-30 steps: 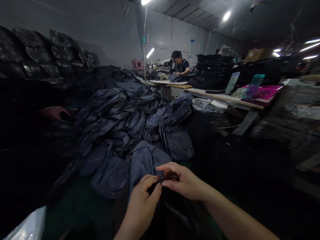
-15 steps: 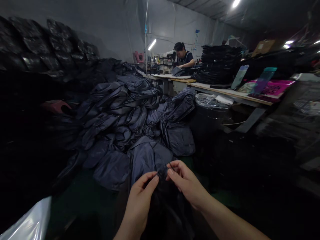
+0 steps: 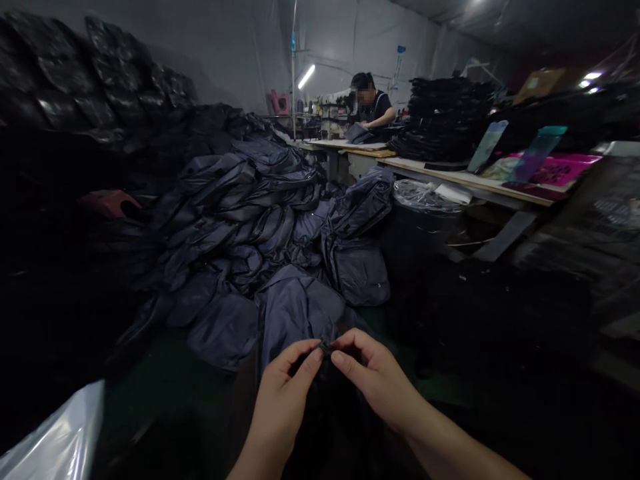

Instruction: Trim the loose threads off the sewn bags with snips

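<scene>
My left hand (image 3: 283,400) and my right hand (image 3: 373,377) meet low in the middle of the view. Their fingertips pinch a small dark tab (image 3: 326,348), possibly a zipper pull, though it is too small to tell. The tab sits on a dark fabric bag (image 3: 335,427) below my hands, mostly lost in shadow. Just beyond my fingers lies a navy nylon bag (image 3: 295,313), at the near edge of a large heap of similar bags (image 3: 235,227).
A stack of black bags (image 3: 443,117) stands on a long work table (image 3: 450,173), beside pink printed sheets (image 3: 555,170). A person sits at a sewing machine (image 3: 370,100) at the back. A plastic-topped bin (image 3: 425,197) stands by the table. Plastic sheeting (image 3: 60,427) lies lower left.
My fingertips have come together on the small dark tab, where half a second ago they were slightly apart. The view has also drifted, so the background sits a little differently.
</scene>
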Demonstrator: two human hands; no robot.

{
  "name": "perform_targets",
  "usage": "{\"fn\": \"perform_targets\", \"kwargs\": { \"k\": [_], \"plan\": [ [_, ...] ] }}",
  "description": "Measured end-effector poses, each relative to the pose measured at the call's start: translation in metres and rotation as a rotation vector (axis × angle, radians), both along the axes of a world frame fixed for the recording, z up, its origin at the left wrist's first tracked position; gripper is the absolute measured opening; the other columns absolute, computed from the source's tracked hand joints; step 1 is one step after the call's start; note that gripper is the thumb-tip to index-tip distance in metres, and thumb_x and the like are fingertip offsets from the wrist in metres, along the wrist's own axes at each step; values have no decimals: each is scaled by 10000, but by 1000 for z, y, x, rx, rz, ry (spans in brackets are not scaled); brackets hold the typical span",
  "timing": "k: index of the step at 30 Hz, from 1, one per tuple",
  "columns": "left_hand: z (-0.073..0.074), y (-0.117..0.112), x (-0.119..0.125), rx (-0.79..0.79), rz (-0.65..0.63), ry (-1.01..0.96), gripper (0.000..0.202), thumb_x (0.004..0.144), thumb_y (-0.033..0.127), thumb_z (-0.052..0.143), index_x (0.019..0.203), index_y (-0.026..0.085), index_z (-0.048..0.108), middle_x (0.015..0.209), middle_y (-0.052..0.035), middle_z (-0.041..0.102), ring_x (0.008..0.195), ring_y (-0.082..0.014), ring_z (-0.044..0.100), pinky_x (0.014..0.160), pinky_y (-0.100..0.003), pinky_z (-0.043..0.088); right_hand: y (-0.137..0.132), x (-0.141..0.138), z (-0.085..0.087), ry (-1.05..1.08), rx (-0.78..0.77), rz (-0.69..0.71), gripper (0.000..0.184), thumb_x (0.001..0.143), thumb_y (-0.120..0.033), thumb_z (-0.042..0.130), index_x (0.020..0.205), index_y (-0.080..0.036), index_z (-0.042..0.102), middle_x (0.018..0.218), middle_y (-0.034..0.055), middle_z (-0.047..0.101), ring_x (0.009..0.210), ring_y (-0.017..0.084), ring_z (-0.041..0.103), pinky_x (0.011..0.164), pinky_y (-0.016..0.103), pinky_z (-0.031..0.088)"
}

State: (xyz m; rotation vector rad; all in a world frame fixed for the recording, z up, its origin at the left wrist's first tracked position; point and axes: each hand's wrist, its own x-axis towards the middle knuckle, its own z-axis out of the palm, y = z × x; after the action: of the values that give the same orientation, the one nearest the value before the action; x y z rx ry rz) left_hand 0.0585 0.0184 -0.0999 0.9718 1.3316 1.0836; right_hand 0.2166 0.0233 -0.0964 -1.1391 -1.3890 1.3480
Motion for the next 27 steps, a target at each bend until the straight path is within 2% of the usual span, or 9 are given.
{"fn": "perform_targets", "kwargs": {
  "k": [7, 12, 16, 18, 20, 21, 23, 25, 27],
  "plan": [
    [-1, -2, 2, 27, -21, -38, 310, 754, 391, 654, 1003, 206, 665, 1043, -57, 692, 969, -226, 633, 868, -312, 475, 0, -5, -3, 160, -84, -26, 195, 818, -373, 618, 847, -182, 596, 796, -7, 577, 735, 125, 507, 675, 230, 413],
    [-4, -2, 5, 39, -40, -52, 293, 759, 376, 652, 991, 197, 668, 1046, -60, 690, 969, -221, 631, 883, -313, 468, 1, -8, -8, 320, -220, -59, 230, 795, -379, 648, 783, -164, 568, 732, -13, 553, 663, 106, 486, 625, 218, 406],
    [-3, 3, -8, 27, 34, -95, 303, 749, 379, 659, 979, 182, 667, 1012, -66, 696, 942, -220, 635, 830, -302, 488, 10, 3, -11, 339, -233, -225, 249, 807, -412, 622, 796, -167, 577, 710, -17, 533, 567, 75, 413, 506, 179, 339],
    [5, 9, -20, 94, 158, -36, 286, 738, 379, 668, 961, 200, 674, 1015, -47, 694, 926, -205, 635, 800, -277, 492, 13, 10, -7, 302, -136, -312, 247, 811, -419, 614, 895, -187, 591, 774, -5, 564, 577, 78, 423, 490, 179, 332],
    [19, 15, -29, 220, 238, 129, 251, 733, 372, 672, 935, 224, 689, 1018, -26, 695, 939, -196, 627, 818, -266, 480, 12, 13, 0, 231, -14, -289, 322, 764, -381, 676, 1025, -220, 577, 906, 14, 603, 692, 106, 502, 583, 196, 402],
    [29, 18, -32, 288, 223, 229, 234, 733, 368, 672, 922, 233, 699, 1011, -18, 697, 951, -195, 623, 841, -268, 471, 10, 12, 5, 176, 41, -231, 404, 718, -344, 725, 1073, -233, 569, 980, 22, 611, 781, 128, 535, 665, 214, 430],
    [49, 23, -32, 382, 94, 374, 213, 733, 363, 671, 903, 242, 716, 981, -15, 705, 953, -198, 623, 872, -275, 459, 8, 9, 13, 62, 103, -73, 484, 649, -272, 778, 1091, -237, 584, 1039, 29, 622, 901, 172, 566, 777, 251, 445],
    [65, 28, -27, 404, -3, 379, 225, 748, 367, 652, 930, 249, 716, 951, -17, 711, 916, -198, 635, 853, -286, 472, 9, 9, 18, -7, 103, -11, 346, 668, -244, 755, 992, -214, 638, 939, 22, 654, 847, 179, 598, 745, 256, 464],
    [74, 32, -25, 430, 80, 302, 233, 768, 367, 625, 949, 244, 707, 938, -21, 711, 888, -196, 642, 834, -298, 485, 17, 16, 20, 24, 56, -119, 176, 717, -252, 707, 876, -191, 663, 796, 9, 662, 725, 157, 609, 655, 238, 473]
  ]
}}
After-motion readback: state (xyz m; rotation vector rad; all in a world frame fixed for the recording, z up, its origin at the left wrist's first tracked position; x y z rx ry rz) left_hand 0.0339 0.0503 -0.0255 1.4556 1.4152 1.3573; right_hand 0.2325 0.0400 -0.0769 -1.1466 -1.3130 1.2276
